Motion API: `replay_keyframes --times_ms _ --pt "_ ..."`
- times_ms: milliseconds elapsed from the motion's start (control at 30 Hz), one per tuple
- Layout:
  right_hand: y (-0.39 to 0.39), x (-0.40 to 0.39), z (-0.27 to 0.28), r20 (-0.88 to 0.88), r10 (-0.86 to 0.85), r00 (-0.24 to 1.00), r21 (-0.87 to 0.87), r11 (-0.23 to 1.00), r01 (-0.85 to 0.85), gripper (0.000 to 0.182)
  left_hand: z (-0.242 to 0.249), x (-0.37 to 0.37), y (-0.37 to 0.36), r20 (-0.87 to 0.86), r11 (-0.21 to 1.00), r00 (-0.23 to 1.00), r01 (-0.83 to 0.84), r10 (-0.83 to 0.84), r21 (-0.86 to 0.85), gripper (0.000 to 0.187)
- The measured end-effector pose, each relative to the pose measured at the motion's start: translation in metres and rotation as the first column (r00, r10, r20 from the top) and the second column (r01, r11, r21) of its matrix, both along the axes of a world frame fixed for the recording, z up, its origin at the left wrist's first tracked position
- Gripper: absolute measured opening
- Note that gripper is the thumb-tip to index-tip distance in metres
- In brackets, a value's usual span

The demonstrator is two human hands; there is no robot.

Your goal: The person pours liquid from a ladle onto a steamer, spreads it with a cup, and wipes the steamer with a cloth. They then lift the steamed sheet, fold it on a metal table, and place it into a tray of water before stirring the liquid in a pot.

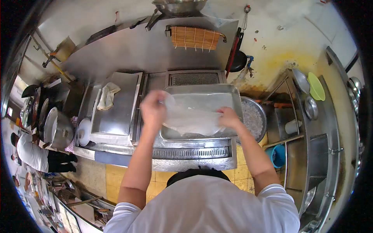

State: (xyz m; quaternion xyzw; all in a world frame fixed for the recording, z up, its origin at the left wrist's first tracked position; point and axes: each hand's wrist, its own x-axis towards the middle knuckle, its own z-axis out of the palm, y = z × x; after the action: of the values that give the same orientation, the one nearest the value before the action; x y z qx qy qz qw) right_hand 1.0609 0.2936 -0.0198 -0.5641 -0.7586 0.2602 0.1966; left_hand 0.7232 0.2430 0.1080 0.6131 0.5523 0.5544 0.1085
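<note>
Gonna be honest, the hardest bit to read is the action itself: the left hand (153, 110) is so motion-blurred I can't tell whether it's open or gripping, just that it's up at the left side of the big metal tray (202, 94), right by some thin see-through stuff. The right hand (230, 117) has its fingers bent at the right end of a pale sheet (192, 121), but whether they're actually pinching it, can't tell. That sheet is over the near part of the tray, whitish, kinda translucent, smeary outline. The wide round bowl (264, 120) to the right has its left side hidden by the tray, and what's in there is whitish and lumpy, too vague to name. The blue bucket (278, 156) is partly covered by the shelf frame, and the metal pan up top (179, 7) gets cut off. Texture-wise: shiny rectangular tray with rounded corners, slatted bamboo mat (195, 38) with string ties hanging on the steel backsplash (128, 44), crumpled off-white cloth (108, 95) on a smooth flat metal panel (116, 118). Another person (33, 153) in a white top is way off left, tiny and distorted.
</note>
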Motion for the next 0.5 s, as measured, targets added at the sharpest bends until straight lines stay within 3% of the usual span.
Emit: replay_keyframes --times_ms 33,100,200,300,333,367,467,500 --pt "-0.006 -0.027 0.016 -0.165 0.038 0.986 0.170 0.985 -0.009 0.029 -0.016 0.015 -0.001 -0.134 0.998 0.991 0.023 -0.031 -0.062 0.029" --pt "-0.013 -0.085 0.062 -0.540 0.152 0.828 0.192 0.980 -0.055 0.031 -0.027 0.059 -0.008 -0.181 0.992 0.975 0.123 -0.125 -0.020 0.030" --pt "-0.025 -0.112 0.077 -0.574 0.023 0.818 -0.223 0.957 -0.184 0.029 0.001 0.066 -0.006 -0.184 0.989 0.972 0.151 -0.148 0.001 0.029" --pt "-0.004 -0.059 -0.001 -0.253 -0.063 0.965 0.039 0.996 0.076 0.025 0.022 0.000 0.008 0.101 0.996 0.995 -0.006 -0.004 0.093 0.031" --pt "0.000 -0.030 -0.002 -0.131 -0.099 0.986 -0.051 0.994 0.093 0.027 0.036 -0.012 0.004 0.301 0.996 0.951 -0.079 0.065 0.034 0.033" --pt "0.003 -0.007 -0.003 -0.007 -0.124 0.992 -0.139 0.983 0.121 0.028 0.042 -0.023 -0.003 0.166 0.978 0.964 -0.204 0.209 -0.048 0.030" --pt "0.008 0.007 -0.003 0.146 -0.084 0.986 -0.157 0.982 0.107 0.029 0.003 -0.014 -0.004 0.046 0.996 0.996 -0.079 0.077 0.038 0.025" --pt "0.008 -0.008 0.000 -0.015 -0.024 1.000 0.049 0.998 0.025 0.029 -0.022 -0.002 -0.001 -0.002 1.000 1.000 -0.006 0.006 -0.009 0.026"
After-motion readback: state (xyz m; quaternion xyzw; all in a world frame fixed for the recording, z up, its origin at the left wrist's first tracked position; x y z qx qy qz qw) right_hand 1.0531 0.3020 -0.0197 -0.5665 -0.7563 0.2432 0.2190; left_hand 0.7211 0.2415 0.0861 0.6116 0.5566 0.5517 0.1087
